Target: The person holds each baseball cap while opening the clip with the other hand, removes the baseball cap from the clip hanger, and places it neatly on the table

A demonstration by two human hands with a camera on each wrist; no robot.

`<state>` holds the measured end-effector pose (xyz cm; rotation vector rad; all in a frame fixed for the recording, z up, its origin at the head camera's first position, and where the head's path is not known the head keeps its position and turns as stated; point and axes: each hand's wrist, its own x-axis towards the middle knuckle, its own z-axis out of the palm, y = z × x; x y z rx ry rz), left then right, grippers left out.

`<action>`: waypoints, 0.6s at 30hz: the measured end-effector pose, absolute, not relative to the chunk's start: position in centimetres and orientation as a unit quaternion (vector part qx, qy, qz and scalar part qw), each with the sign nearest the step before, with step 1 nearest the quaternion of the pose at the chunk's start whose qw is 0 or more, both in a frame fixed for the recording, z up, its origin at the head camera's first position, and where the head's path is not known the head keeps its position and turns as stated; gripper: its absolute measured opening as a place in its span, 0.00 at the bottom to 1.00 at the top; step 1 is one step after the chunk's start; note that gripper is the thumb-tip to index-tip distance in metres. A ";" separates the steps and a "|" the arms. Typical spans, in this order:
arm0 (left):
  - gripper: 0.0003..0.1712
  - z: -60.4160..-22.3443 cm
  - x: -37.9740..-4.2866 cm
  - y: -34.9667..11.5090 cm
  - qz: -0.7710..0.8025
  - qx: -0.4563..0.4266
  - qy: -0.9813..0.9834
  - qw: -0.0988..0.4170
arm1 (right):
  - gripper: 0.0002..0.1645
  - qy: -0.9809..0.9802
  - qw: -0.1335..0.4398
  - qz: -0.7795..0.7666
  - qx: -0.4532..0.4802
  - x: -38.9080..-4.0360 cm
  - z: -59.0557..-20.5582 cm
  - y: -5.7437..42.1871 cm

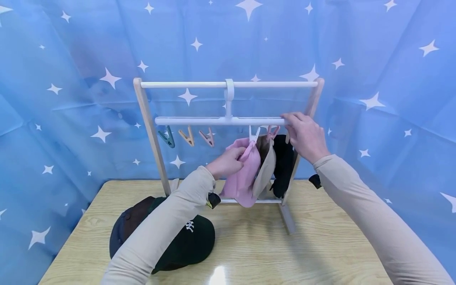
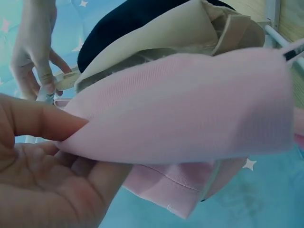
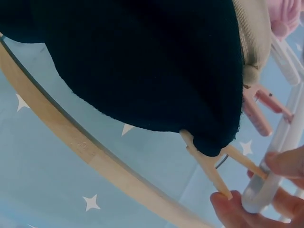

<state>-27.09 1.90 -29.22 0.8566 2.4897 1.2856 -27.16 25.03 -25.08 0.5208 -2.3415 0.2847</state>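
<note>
1. The white hanger (image 1: 203, 121) hooks over the top rod of a wooden-sided rack (image 1: 151, 130); places below are told from this hanger.
2. The pink cap (image 1: 238, 185) hangs under the hanger's right half, from a white clip (image 1: 254, 135) just right of the hook.
3. The left hand (image 1: 227, 162) has a narrow grip, pinching the pink cap's edge below the hanger, thumb on one face and fingers on the other. Most of the cap extends out beyond that pinch, and the white clip sits just above it.
4. The right hand (image 1: 306, 134) has its grip around the hanger's right end, fingertips touching the tan clip (image 3: 204, 166) there; the pink cap is well apart from this grip, toward the hook.
5. Between the pink cap and that end hang a beige cap (image 1: 265, 174) on a pink clip (image 1: 273, 132), then a black cap (image 1: 283, 166) on the tan clip.
6. Under the hanger's left half hang a teal clip (image 1: 168, 138), an orange clip (image 1: 187, 137) and a salmon clip (image 1: 208, 138).
7. On the bench (image 1: 338, 237), below and in front of the hanger's left half, lie dark caps (image 1: 192, 241), partly covered by the left sleeve.
</note>
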 end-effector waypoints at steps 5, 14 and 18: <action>0.10 -28.9 -27.4 2.1 0.434 0.283 0.847 0.116 | 0.17 -0.913 0.341 0.113 0.192 -27.1 -24.9 25.0; 0.14 -28.4 -27.8 3.2 0.398 0.259 0.875 0.092 | 0.17 -0.914 0.342 0.108 0.192 -27.0 -24.9 25.1; 0.17 -28.1 -27.8 3.3 0.380 0.268 0.881 0.091 | 0.17 -0.913 0.343 0.108 0.194 -27.1 -24.8 25.1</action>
